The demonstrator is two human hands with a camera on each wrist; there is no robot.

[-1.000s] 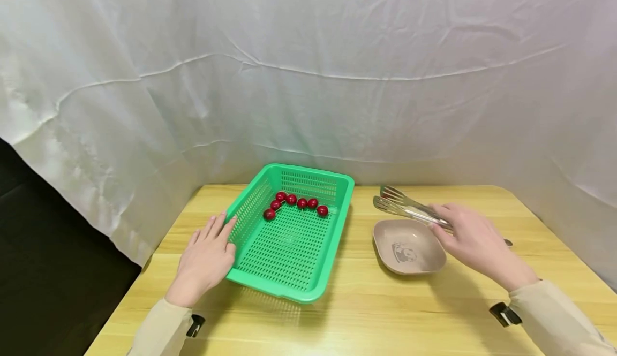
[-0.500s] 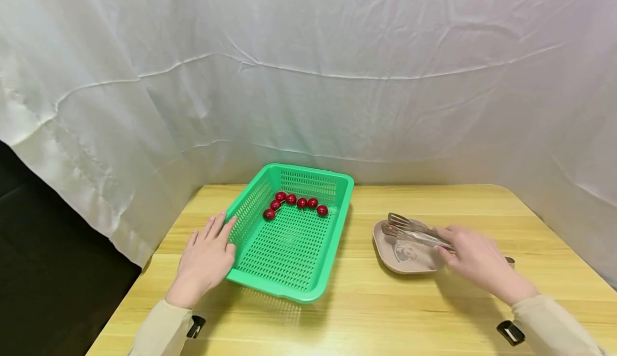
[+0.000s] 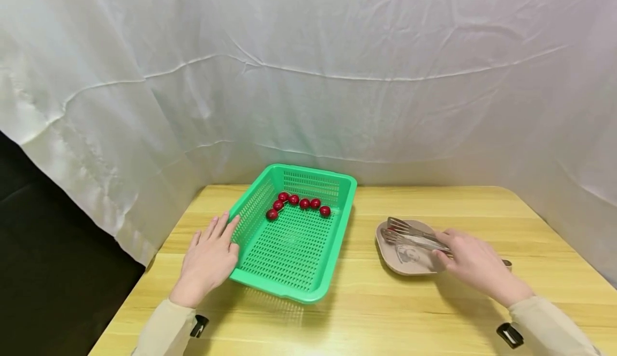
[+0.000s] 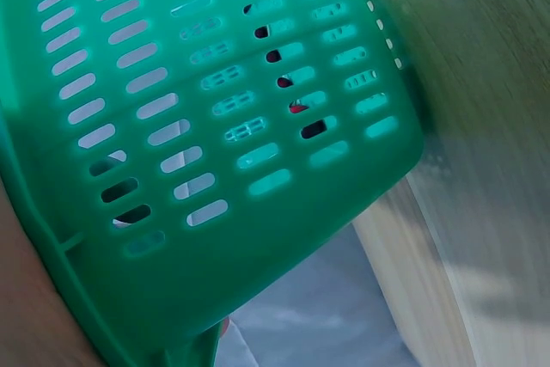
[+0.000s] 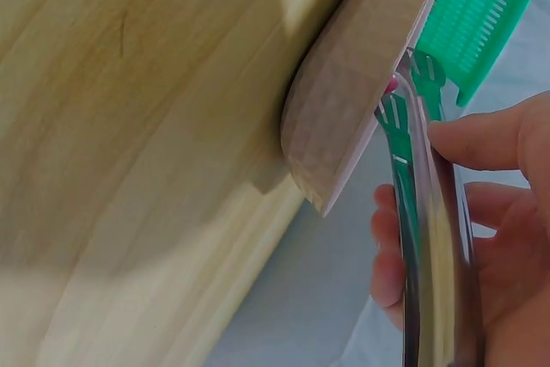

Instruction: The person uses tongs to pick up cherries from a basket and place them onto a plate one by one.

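My left hand [image 3: 207, 259] rests on the left rim of a green slotted basket [image 3: 315, 292], fingers straight and spread. In the left wrist view, the basket's outer wall [image 4: 284, 238] fills much of the picture. Several red cherries [image 3: 305, 204] lie toward the far end inside. My right hand [image 3: 474, 259] grips metal tongs [image 3: 419, 241] with slotted heads, thumb on one arm and fingers round the other side. The heads are over a shallow beige bowl [image 3: 397, 265] with a panda print. Between them shows a red cherry [image 5: 391, 85], mostly hidden.
Basket and bowl stand apart on a light wooden table [image 3: 366, 313]. White cloth [image 3: 337, 77] hangs behind and at the sides. A dark area [image 3: 58, 259] lies past the table's left edge.
The right hand has lowered the tongs, and their heads went from above the bowl's far rim down into the bowl. The left hand and basket have stayed put.
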